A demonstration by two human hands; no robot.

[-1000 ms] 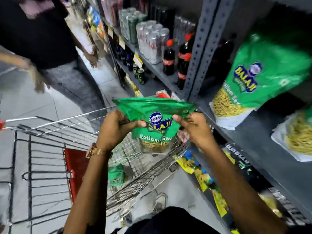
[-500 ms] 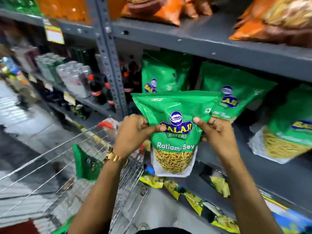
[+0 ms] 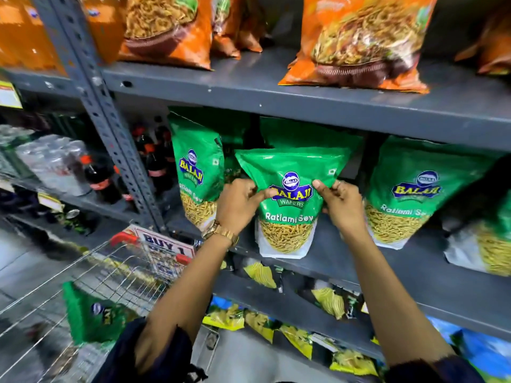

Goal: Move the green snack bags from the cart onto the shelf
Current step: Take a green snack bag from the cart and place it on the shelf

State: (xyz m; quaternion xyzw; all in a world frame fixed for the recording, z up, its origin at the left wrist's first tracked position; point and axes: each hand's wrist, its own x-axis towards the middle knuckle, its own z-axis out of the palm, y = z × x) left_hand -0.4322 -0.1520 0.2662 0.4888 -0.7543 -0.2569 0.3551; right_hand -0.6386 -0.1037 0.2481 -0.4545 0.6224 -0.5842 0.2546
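Two bare forearms are showing in the head view, each ending in a bare hand: the left hand [image 3: 240,201] and the right hand [image 3: 343,205]. The person is wearing a gold-toned metal wristwatch [image 3: 221,232] with a linked band on the left wrist. A small ring [image 3: 339,183] seems to be sitting on one finger of the right hand, though it is too small to tell its make. Dark navy sleeves are covering the upper arms, the left sleeve [image 3: 154,352] bunching in folds near the elbow, the right sleeve [image 3: 431,370] showing only as a dark cuff at the lower edge of the view.
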